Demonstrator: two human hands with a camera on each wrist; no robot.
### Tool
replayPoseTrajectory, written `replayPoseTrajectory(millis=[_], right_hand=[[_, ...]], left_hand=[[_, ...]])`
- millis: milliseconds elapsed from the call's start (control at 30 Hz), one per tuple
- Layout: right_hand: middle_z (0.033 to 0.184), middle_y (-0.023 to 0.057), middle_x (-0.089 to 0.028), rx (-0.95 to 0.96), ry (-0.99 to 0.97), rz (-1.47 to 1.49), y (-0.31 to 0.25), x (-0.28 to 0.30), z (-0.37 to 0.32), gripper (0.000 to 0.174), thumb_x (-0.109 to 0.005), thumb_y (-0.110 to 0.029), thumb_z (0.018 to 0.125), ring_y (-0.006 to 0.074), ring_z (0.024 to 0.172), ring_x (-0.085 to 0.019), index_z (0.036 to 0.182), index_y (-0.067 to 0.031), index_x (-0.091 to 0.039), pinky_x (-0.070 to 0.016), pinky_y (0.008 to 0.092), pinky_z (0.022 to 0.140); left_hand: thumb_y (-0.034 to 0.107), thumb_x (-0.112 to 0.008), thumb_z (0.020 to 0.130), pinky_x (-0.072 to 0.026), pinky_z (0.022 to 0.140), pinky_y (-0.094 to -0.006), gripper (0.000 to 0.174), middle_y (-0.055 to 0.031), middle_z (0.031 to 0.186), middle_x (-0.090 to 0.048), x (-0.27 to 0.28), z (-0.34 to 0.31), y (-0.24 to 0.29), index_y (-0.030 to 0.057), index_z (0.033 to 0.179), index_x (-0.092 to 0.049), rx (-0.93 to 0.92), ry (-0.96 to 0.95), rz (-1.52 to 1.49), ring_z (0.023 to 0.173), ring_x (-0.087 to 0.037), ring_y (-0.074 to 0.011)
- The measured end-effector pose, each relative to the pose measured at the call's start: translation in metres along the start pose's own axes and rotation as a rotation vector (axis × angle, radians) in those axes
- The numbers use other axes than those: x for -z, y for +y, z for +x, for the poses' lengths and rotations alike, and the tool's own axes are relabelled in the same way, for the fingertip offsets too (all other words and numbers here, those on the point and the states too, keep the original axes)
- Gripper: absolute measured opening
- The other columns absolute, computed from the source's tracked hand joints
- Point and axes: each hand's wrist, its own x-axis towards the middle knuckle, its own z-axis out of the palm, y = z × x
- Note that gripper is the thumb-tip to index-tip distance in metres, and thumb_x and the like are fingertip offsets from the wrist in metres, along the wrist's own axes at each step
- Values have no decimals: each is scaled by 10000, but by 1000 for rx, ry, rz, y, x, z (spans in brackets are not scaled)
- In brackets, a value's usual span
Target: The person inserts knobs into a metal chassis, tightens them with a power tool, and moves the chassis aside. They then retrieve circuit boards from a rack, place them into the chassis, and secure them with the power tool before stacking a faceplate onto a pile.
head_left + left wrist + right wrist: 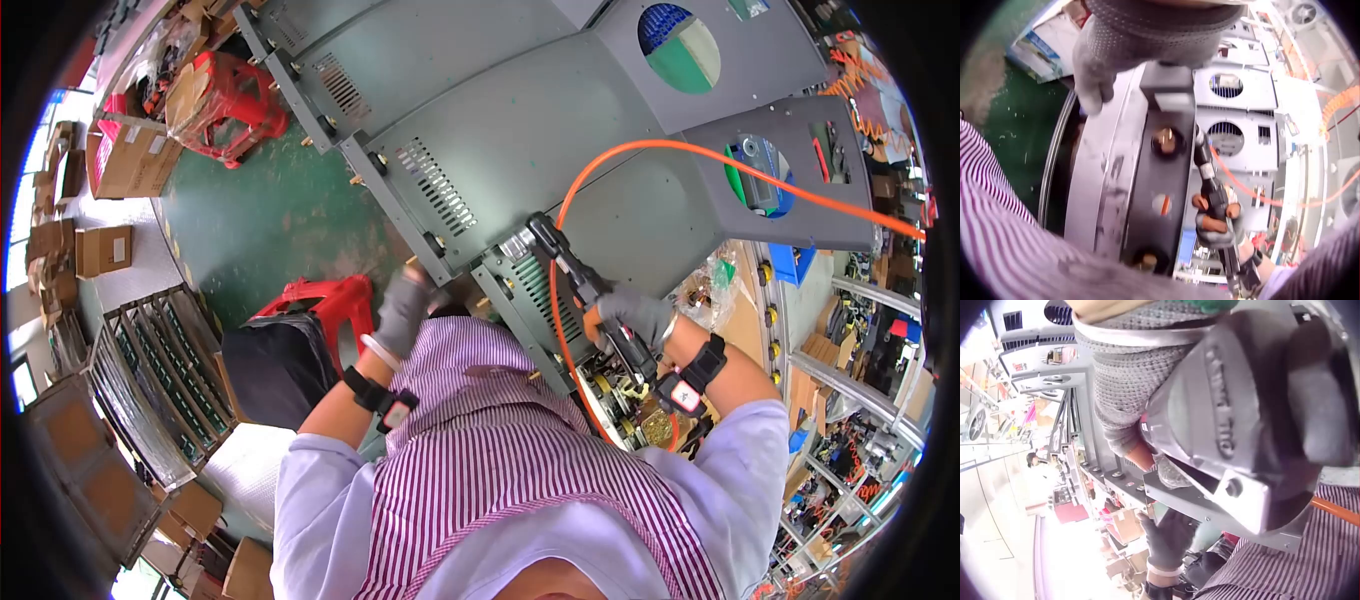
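Note:
My gloved right hand [632, 318] grips a black air wrench [572, 262] with an angled head and a metal socket [517, 244]. The socket is close to the flange of a grey sheet-metal panel [560, 130]. An orange hose [690, 148] loops around the tool. In the right wrist view the tool's broad black body [1222, 406] fills much of the picture. My gloved left hand [402, 312] is at the panel's near edge, fingers loosely bent, with nothing visible in them. Black round fittings [435, 244] with brass-coloured centres line the flange.
More grey panels [715, 60] with round cut-outs stand beyond. Red stools [325, 300] and cardboard boxes [135, 165] are on the left. A rack of panels [150, 370] stands lower left. Metal shelving [870, 400] with parts lies right.

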Motion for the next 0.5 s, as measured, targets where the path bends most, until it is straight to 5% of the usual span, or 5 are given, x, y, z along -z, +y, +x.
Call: replayPoseTrajectory(millis=[33,133,233,500], right_hand=[[643,84,-574,-49,32,-40,-8,-5,4,236,-586,-117,702,150,508,-579,895,15,-555,-475,250,444],[611,89,-567,-63,-17,65,-17,-25,36,201,-600,-179,731,159,462,-561,776,14,-572,-472,252,432],[618,96,-580,-154,-46,102,-31,-42,46,224,-611,-214,738,157,468,-563,717,7,-583,-475,260,438],[631,106,-593,-247,-53,119,-38,-54,49,217,-622,-202,715,179,478,-582,725,13,-592,-502,289,463]], left_hand=[[445,-321,930,-453,881,-324,536,-124,1158,-534,-23,-17,50,33,1260,-416,-203,79,-256,1047,-535,-214],[512,-278,921,-442,898,-323,616,-124,1168,-524,-72,-15,131,10,1253,-409,-31,230,-129,1047,-535,-213],[565,-382,857,-428,856,-328,657,-176,1064,-564,-59,24,104,-14,1150,-485,-168,477,287,984,-551,-254],[542,-384,867,-419,843,-334,654,-150,1009,-561,-68,25,97,-31,1177,-451,-249,265,-31,934,-538,-240]])
